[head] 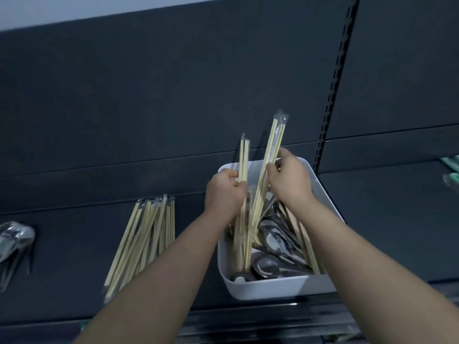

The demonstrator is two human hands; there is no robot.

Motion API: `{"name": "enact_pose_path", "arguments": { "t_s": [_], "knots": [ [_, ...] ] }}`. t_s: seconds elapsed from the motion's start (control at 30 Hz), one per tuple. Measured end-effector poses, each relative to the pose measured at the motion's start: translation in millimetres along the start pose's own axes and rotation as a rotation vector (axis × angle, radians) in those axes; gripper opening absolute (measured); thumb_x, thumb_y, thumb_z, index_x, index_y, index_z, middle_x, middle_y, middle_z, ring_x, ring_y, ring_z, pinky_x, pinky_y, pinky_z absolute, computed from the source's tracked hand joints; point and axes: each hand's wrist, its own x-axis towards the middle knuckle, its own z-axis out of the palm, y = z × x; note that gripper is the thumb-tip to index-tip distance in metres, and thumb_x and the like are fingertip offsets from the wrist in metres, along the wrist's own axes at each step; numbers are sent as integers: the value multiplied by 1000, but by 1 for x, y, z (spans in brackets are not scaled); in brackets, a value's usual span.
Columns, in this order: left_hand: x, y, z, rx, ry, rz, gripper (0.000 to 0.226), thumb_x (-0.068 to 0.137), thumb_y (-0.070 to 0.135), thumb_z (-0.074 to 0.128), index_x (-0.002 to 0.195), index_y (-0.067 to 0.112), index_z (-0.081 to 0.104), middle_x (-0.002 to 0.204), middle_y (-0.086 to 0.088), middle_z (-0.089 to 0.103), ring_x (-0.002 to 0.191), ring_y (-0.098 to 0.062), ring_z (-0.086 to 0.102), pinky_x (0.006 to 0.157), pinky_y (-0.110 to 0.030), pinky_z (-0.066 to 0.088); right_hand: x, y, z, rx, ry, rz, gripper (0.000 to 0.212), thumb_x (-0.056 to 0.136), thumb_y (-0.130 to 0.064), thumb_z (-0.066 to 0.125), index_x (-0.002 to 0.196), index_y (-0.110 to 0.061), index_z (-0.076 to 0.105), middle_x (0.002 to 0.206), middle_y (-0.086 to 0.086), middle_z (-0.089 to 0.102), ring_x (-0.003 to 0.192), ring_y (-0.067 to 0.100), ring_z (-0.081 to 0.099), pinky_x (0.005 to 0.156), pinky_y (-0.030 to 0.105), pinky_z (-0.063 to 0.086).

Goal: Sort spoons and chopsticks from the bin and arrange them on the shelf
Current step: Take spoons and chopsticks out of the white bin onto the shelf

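Bamboo chopsticks [273,140], white plastic bin [263,286]

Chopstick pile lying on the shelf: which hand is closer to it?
Left. The left hand, gripping chopsticks above the bin's left edge, is just right of the pile. The right hand holds another bundle farther right, above the bin's back.

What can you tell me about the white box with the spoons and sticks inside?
The white rectangular plastic bin has smooth walls, rounded corners and an open top. It sits upright on the dark shelf, near its front edge. Inside lie shiny metal spoons mixed with pale wooden chopsticks in clear wrappers, several leaning up past its rim. The left hand and right hand each grip some of those chopsticks above it; neither hand plainly touches the bin.
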Motion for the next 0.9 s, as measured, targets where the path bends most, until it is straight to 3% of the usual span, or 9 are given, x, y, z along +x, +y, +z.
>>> {"name": "enact_pose_path", "arguments": {
  "t_s": [0.13,0.27,0.33,0.43,0.57,0.67,0.73,0.8,0.9],
  "knots": [
    [2,-9,-38,-19,85,43,26,90,16,61,115,9,62,70,5,60,70,-17,59,71,-32,52,3,-40,8,-101,-66,-29,13,90,-12,44,96,-9,56,91,10,62,89,33,56,66,32,37],
    [0,-39,-89,12,141,-46,20,90,18,62,110,12,63,72,9,58,78,-19,61,75,-32,52,-15,-86,46,-50,-269,-24,14,88,-12,46,89,-8,60,81,6,56,80,28,54,61,27,34],
    [-3,-62,-114,67,101,-138,2,89,18,62,87,17,62,78,3,61,83,-22,63,80,-36,54,-30,-104,73,-86,-388,-23,13,87,-10,48,75,-11,54,77,6,56,77,28,56,54,26,34],
    [-9,-103,-146,153,28,-242,22,86,13,62,66,22,60,80,-7,69,79,-27,66,73,-37,55,-54,-116,116,-186,-524,7,10,86,-9,50,78,-9,54,83,8,59,77,28,56,60,26,38],
    [-15,-145,-172,259,-22,-317,10,84,14,61,77,11,68,85,-10,70,80,-27,67,71,-33,55,-75,-122,158,-240,-615,46,18,87,-7,48,70,-11,49,83,7,56,77,27,54,60,25,38],
    [-16,-167,-176,280,-42,-292,20,88,17,61,70,20,53,89,-6,64,83,-23,63,78,-37,55,-82,-125,175,-197,-592,44,16,89,-10,48,74,-12,49,79,1,51,75,22,49,49,24,31],
    [-16,-175,-176,290,-64,-262,8,92,21,59,91,13,58,97,-5,62,88,-22,60,81,-36,54,-86,-122,183,-174,-565,40,7,91,-15,49,86,-11,51,83,1,50,77,20,49,47,24,30],
    [-14,-183,-175,362,-85,-231,19,93,18,56,111,9,57,105,-6,63,90,-22,60,79,-34,53,-90,-115,187,-223,-572,33,7,90,-14,49,83,-14,48,84,2,52,77,22,51,47,24,30],
    [-12,-184,-173,446,-83,-167,25,91,5,49,112,11,59,111,-6,63,93,-21,60,73,-31,51,-96,-111,181,-399,-552,-54,10,86,-13,49,87,-16,59,87,0,54,79,21,53,57,24,37]
  ]
}}
